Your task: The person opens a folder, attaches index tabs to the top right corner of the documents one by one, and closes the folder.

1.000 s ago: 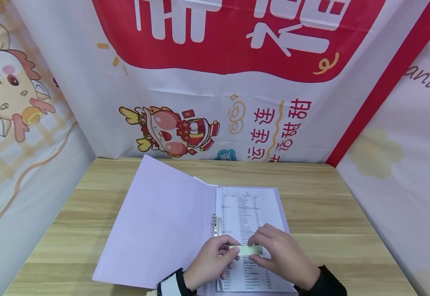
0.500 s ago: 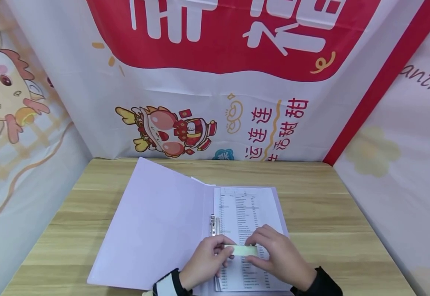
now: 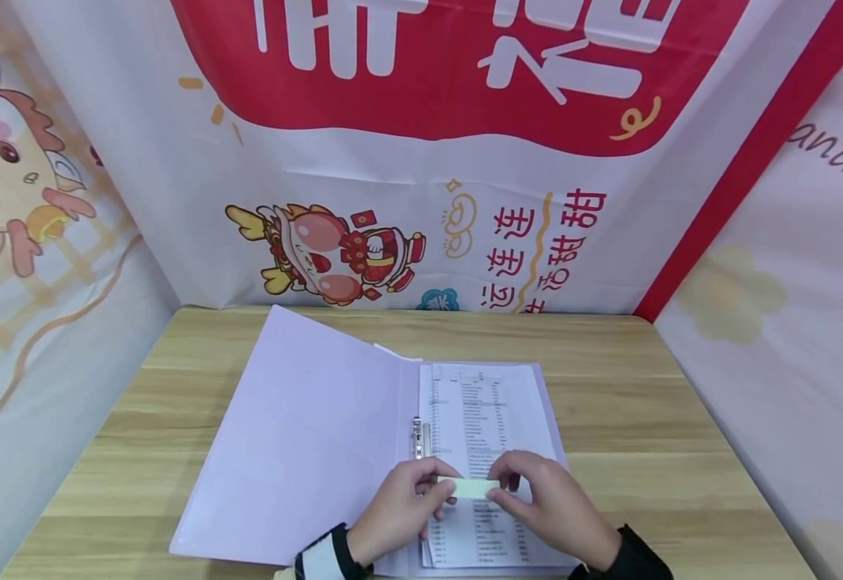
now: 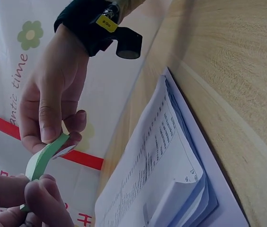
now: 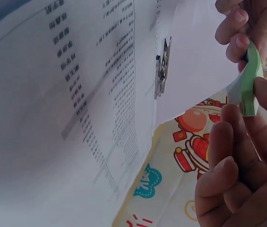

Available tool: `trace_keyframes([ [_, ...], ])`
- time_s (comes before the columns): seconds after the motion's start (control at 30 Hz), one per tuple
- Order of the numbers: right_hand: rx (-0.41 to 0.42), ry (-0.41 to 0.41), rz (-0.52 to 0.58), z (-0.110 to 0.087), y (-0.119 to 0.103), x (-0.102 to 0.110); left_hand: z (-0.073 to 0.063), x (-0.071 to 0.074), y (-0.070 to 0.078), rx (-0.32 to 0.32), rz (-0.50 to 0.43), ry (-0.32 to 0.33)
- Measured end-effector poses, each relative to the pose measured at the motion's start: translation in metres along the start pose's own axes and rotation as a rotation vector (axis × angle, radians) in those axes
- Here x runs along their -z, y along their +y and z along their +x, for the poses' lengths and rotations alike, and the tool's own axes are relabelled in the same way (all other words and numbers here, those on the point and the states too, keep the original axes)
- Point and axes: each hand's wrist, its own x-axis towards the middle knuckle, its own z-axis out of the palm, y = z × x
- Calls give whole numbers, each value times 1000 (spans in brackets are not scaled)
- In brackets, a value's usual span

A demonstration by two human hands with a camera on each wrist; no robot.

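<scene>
A narrow pale green pad of sticky notes (image 3: 473,488) is held level over the printed pages (image 3: 482,419) of an open lilac folder (image 3: 305,451). My left hand (image 3: 399,509) pinches its left end between thumb and fingers. At the other end, my right hand (image 3: 553,503) grips it with thumb and forefinger. The pad bows slightly in the left wrist view, where a thin white edge (image 4: 65,152) stands apart from it near the right fingertips. Its layered side shows in the right wrist view.
The folder lies on a wood-grain table (image 3: 653,451). A metal clip (image 3: 418,439) sits along its spine, beside the stacked pages. Printed cloth (image 3: 349,161) hangs at the table's back edge, with more cloth at both sides.
My right thumb and forefinger have come together on the pad's right end, from a wider spread earlier. The pad has moved slightly left in the head view; my left hand keeps its pinch.
</scene>
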Motion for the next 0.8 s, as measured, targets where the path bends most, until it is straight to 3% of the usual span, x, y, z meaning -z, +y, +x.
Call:
trace_keyframes([
  [0.53,3,103,6,4,1,-2,0,4,1,-10,23,-19],
  [0.8,60,164,-30,8,-4,-3,0,4,4,-12,27,-17],
])
